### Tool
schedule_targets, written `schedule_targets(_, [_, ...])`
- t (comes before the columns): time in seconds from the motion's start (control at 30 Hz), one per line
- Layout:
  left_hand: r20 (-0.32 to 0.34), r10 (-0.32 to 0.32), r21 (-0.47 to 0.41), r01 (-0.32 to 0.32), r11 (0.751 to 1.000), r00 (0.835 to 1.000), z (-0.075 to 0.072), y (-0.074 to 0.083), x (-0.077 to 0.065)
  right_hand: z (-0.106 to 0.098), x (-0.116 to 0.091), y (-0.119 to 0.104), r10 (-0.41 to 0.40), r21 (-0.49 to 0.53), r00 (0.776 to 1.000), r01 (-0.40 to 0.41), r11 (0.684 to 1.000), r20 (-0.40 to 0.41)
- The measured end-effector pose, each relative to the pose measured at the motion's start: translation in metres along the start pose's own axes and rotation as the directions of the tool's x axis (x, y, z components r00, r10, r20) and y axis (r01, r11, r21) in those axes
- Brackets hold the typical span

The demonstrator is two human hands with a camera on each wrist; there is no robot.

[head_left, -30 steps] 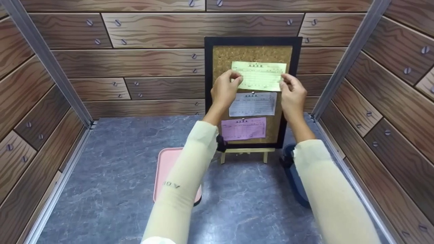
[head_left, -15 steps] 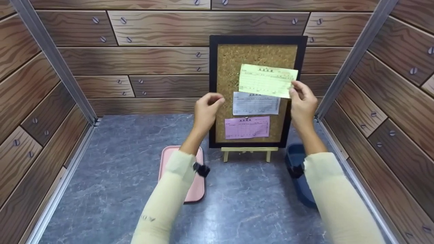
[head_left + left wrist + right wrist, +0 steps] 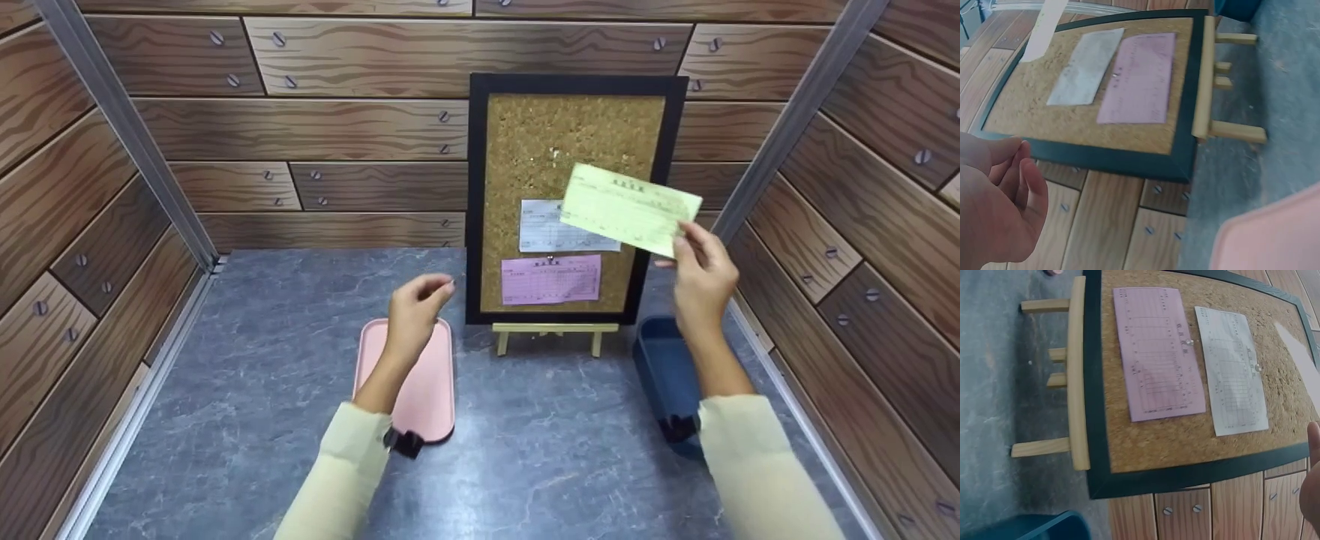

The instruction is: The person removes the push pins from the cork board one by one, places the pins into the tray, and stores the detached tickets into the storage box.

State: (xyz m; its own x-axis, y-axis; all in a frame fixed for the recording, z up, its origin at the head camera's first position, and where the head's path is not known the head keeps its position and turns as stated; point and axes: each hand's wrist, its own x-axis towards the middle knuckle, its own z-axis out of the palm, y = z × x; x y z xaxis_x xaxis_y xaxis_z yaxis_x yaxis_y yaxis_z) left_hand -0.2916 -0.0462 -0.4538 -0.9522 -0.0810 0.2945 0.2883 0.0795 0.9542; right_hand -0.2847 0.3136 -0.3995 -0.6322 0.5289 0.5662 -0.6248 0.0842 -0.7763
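Observation:
My right hand (image 3: 705, 281) pinches a yellow printed form (image 3: 630, 210) by its lower right corner. The form tilts down to the right in front of a black-framed cork board (image 3: 521, 124) and overlaps a white form (image 3: 540, 225) in the head view. Below that hangs a pink-purple form (image 3: 551, 281); clear push pins (image 3: 1189, 342) fasten both of these to the cork. To the board's left, my left hand (image 3: 412, 319) is raised over a pink tray (image 3: 427, 405), thumb and index fingertips together. I cannot tell whether something small sits between them.
A small wooden easel (image 3: 555, 328) supports the board on the grey marbled table (image 3: 285, 360). Right of it stands a deep blue bin (image 3: 664, 360), partly behind my right forearm. Wood-patterned walls (image 3: 345, 127) with metal corner posts enclose the back and both sides.
My left hand let go of the yellow form and moved down and left, towards the pink tray. My right hand drew the form right and down from the board, tilting it.

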Motion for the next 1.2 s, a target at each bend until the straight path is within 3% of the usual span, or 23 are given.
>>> schedule_targets(0.2, [-0.014, -0.046, 0.084, 0.047, 0.995, 0.999, -0.014, -0.020, -0.021, -0.025, -0.019, 0.005, 0.001, 0.006, 1.000, 0.000, 1.000, -0.022])
schedule_targets(0.47, [-0.023, -0.105, 0.237, 0.107, 0.966, 0.994, -0.025, -0.047, -0.041, -0.054, -0.039, 0.013, 0.058, -0.041, 0.996, -0.060, 0.997, -0.062])
schedule_targets(0.83, [-0.055, -0.173, 0.354, 0.182, 0.918, 0.983, -0.043, -0.083, -0.060, -0.090, -0.064, 0.025, 0.157, 0.014, 0.974, -0.157, 0.987, -0.166])
schedule_targets(1.2, [-0.071, -0.214, 0.421, 0.224, 0.879, 0.974, -0.051, -0.103, -0.071, -0.124, -0.088, 0.042, 0.219, -0.041, 0.953, -0.233, 0.972, -0.210])
